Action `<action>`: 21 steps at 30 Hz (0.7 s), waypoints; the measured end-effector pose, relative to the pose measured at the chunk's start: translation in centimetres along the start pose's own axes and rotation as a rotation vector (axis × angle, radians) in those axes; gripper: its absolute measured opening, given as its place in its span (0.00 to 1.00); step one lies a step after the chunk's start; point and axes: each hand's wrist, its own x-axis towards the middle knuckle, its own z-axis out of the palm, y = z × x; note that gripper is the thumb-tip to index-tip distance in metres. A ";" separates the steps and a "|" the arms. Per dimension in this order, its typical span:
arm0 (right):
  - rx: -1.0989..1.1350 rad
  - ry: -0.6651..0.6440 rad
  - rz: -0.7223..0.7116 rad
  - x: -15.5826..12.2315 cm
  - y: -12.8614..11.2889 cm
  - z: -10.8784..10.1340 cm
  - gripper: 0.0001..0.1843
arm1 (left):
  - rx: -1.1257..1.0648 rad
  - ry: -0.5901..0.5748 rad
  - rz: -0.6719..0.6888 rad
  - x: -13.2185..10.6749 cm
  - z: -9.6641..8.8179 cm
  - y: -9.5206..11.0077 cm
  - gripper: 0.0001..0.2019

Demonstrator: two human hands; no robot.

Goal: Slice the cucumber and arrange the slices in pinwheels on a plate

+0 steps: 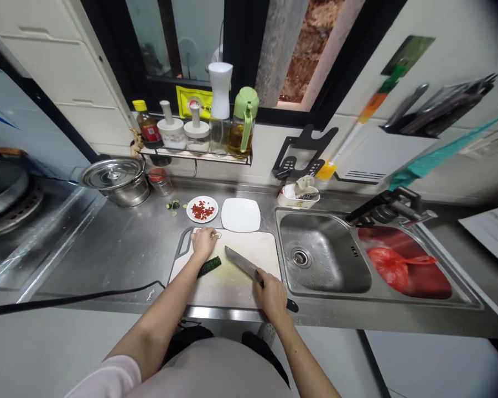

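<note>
A white cutting board (pixel 232 276) lies on the steel counter in front of me. My right hand (pixel 270 296) is closed round the handle of a kitchen knife (pixel 243 263), whose blade rests over the board pointing up and left. My left hand (pixel 203 241) sits at the board's far left corner, fingers curled over a small pale green piece. A dark green cucumber piece (pixel 209 266) lies on the board just below that hand, left of the blade tip.
Beyond the board stand a round plate of red chopped bits (pixel 202 209) and an empty white plate (pixel 240 214). A steel pot (pixel 115 179) and stove are at left. A sink (pixel 321 257) and a red basin (pixel 402 265) are at right. A black cable (pixel 74 298) runs along the counter edge.
</note>
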 end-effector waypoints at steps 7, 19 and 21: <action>0.171 -0.049 0.080 0.2 -0.7 -0.1 0.18 | -0.202 0.128 0.013 -3.2 -1.3 -1.7 0.08; 0.240 -0.148 -0.070 1.9 -3.1 -0.1 0.16 | -0.149 0.085 0.391 -9.2 -0.1 -3.0 0.11; 0.226 -0.167 -0.084 1.9 -3.4 0.0 0.16 | -0.142 0.080 0.398 -9.3 0.0 -3.1 0.10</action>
